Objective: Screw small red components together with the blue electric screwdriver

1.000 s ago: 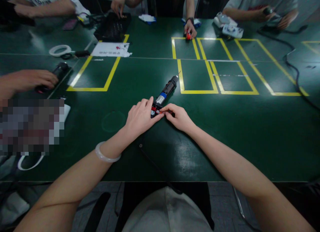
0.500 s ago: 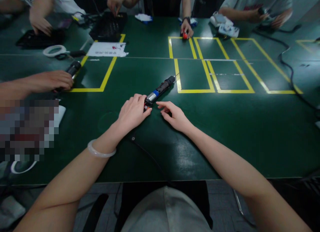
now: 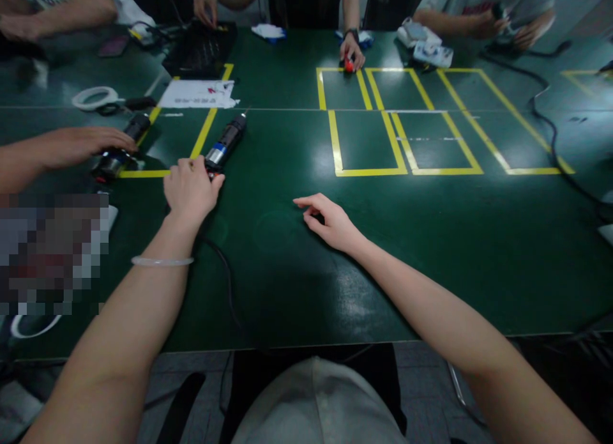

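Note:
A black electric screwdriver (image 3: pixel 227 137) with a blue and silver band lies on the green table (image 3: pixel 297 284), its bit pointing away from me. My left hand (image 3: pixel 190 190) is closed round its near end, beside a yellow tape line. A black cable (image 3: pixel 225 271) runs from the tool back toward me. My right hand (image 3: pixel 328 220) rests on the table at the centre, fingers loosely curled and apart, holding nothing.
A co-worker's hand (image 3: pixel 79 147) at the left holds a similar tool (image 3: pixel 117 156). Other people's hands work along the far edge. Yellow tape rectangles (image 3: pixel 373 137) mark the table. A white tape roll (image 3: pixel 90 98), a paper sheet (image 3: pixel 198 94) and a cable (image 3: pixel 550 131) lie about.
My left hand has slid the screwdriver left across the table, over to the yellow tape line. My right hand has let go of it and stayed near the centre.

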Motion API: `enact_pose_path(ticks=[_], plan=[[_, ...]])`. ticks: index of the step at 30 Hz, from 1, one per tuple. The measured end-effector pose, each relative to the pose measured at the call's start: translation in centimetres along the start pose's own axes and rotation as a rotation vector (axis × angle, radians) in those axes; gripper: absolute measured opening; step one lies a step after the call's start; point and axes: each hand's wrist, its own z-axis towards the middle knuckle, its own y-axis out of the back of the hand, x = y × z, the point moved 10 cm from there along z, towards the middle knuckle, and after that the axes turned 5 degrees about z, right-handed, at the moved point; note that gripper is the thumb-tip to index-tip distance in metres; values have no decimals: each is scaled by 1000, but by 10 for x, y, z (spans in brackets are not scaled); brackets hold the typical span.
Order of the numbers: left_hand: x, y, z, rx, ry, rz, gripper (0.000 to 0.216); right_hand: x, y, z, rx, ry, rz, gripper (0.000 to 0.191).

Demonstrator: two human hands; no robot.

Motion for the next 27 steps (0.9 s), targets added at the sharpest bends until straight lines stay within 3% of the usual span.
enact_pose_path(ticks=[4, 7, 12, 19, 22, 25, 27], plan=[[32, -6, 10, 3, 78, -17, 74, 0, 0, 0, -1, -7, -4, 39], [42, -7, 10, 11, 113, -9, 77, 1, 0, 0, 0, -5, -8, 37], [34, 6, 6, -95, 57, -2, 72, 1, 0, 0, 3, 0, -18, 36], [34, 6, 7, -97, 56, -71, 54, 1, 0, 0, 6, -6, -18, 36], [31, 18, 4, -167, 25, -109, 46, 1, 0, 0, 5, -9, -21, 35], [13, 35, -5, -252, -62, -237, 40, 1, 0, 0, 5, -5, -17, 35], [-11, 36, -13, -189, -153, -416, 40, 1, 1, 0, 5, -5, -10, 35]])
